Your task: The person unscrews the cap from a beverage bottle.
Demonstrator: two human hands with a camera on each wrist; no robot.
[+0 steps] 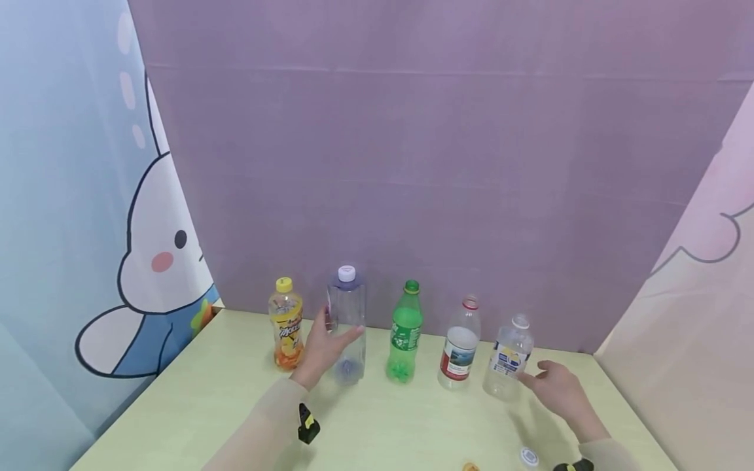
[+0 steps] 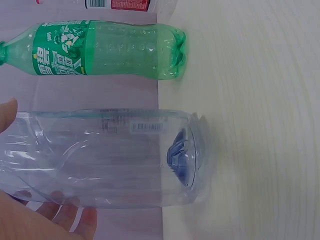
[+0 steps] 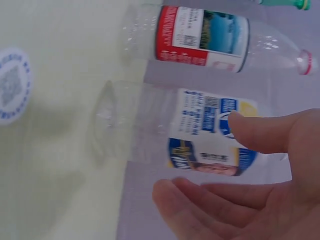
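Observation:
My left hand [image 1: 323, 347] is around a tall clear bottle [image 1: 349, 307] with a pale lavender cap, thumb on one side and fingers partly behind it. In the left wrist view the fingertips [image 2: 57, 197] show dimly through the plastic of the clear bottle [image 2: 115, 160], which stands upright on the table. My right hand [image 1: 556, 389] is beside an uncapped clear bottle [image 1: 509, 360] with a white and blue label. In the right wrist view the thumb [image 3: 245, 132] overlaps the labelled bottle [image 3: 145, 125], contact uncertain; the other fingers stand apart from it.
Between the hands stand a green bottle [image 1: 404, 333] and a red-labelled clear bottle [image 1: 459, 350]. A yellow-capped bottle [image 1: 286, 327] stands far left. A white cap [image 1: 529, 456] and an orange cap [image 1: 471, 467] lie near the front of the table [image 1: 389, 425]. A purple curtain [image 1: 412, 163] hangs behind.

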